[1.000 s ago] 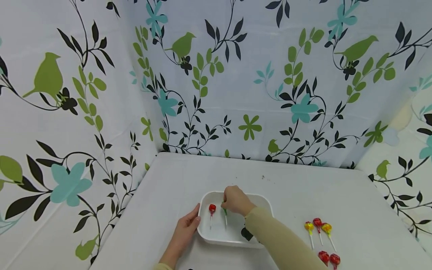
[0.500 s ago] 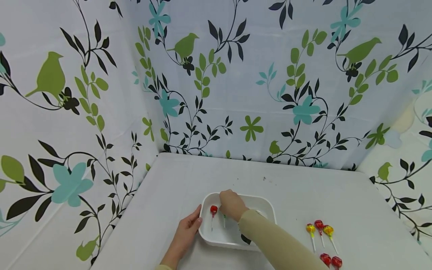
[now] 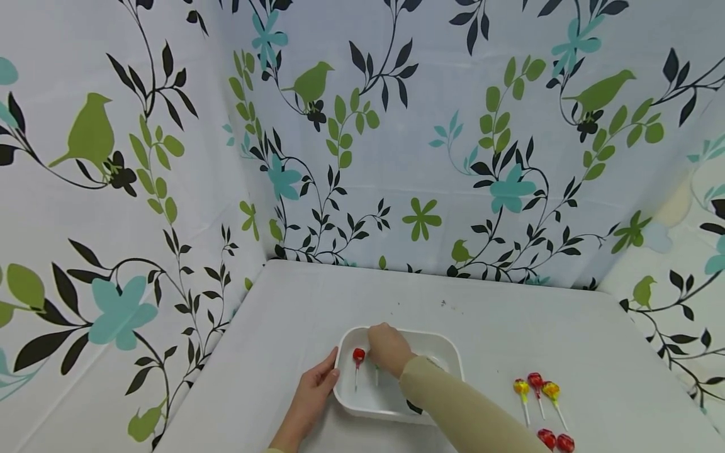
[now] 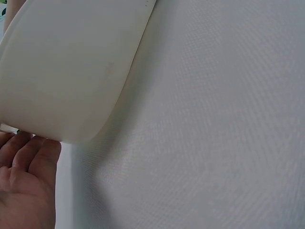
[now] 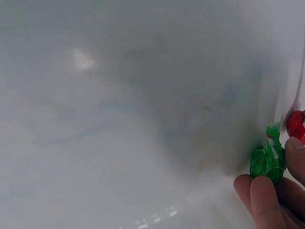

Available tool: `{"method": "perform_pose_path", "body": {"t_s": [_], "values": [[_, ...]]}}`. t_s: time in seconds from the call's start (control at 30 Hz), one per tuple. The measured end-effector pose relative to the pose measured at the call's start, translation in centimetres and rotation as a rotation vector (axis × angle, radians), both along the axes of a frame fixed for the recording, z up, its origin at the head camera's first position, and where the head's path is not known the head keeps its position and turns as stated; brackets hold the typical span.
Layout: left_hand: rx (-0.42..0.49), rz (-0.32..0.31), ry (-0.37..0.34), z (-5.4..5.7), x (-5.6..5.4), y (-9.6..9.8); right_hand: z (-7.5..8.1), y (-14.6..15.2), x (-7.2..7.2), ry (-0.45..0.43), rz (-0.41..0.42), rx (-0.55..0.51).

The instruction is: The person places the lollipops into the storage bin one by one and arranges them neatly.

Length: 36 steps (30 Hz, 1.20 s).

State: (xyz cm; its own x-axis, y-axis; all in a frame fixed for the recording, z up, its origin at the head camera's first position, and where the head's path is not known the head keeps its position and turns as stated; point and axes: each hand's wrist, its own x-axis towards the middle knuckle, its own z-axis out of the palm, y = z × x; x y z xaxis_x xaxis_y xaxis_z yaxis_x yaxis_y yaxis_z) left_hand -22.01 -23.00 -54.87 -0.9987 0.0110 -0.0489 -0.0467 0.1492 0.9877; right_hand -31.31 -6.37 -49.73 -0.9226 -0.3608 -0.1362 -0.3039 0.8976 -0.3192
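A white tray [image 3: 376,412] stands on the table, and my left hand [image 3: 311,393] rests against its left end. In the left wrist view the fingers [image 4: 44,160] of that hand touch the tray's outer wall. My right hand [image 3: 387,349] is inside the tray, pinching a green-wrapped lollipop [image 5: 266,162] by its head between thumb and fingers. In the head view only part of this lollipop's stick shows below the hand. Left of it lies a red lollipop [image 3: 359,355] in the tray, its stick toward me.
Right of the tray, two yellow lollipops [image 3: 522,387] and one red lollipop [image 3: 535,380] lie together. Nearer to me are two more red lollipops [image 3: 546,438]. A dark object [image 3: 415,408] in the tray is partly hidden by the right sleeve. Patterned curtains surround the table.
My right hand has shifted slightly left and lower over the green lollipop, covering more of it, and still pinches it. My left hand stays at the tray's left end.
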Motion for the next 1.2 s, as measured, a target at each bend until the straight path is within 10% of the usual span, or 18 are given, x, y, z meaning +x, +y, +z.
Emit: {"method": "perform_pose_path", "body": {"t_s": [0.73,0.97,1.2], "values": [[-0.008,-0.001,-0.001,-0.1,0.0,0.3,1.5,1.7,-0.6,-0.004,-0.005,-0.027],[-0.012,0.009,-0.025,-0.3,0.0,0.7,5.5,6.1,-0.2,0.065,0.078,-0.206],[-0.02,0.018,-0.027,-0.3,-0.1,0.5,9.0,15.5,0.6,0.128,-0.018,-0.464]]}}
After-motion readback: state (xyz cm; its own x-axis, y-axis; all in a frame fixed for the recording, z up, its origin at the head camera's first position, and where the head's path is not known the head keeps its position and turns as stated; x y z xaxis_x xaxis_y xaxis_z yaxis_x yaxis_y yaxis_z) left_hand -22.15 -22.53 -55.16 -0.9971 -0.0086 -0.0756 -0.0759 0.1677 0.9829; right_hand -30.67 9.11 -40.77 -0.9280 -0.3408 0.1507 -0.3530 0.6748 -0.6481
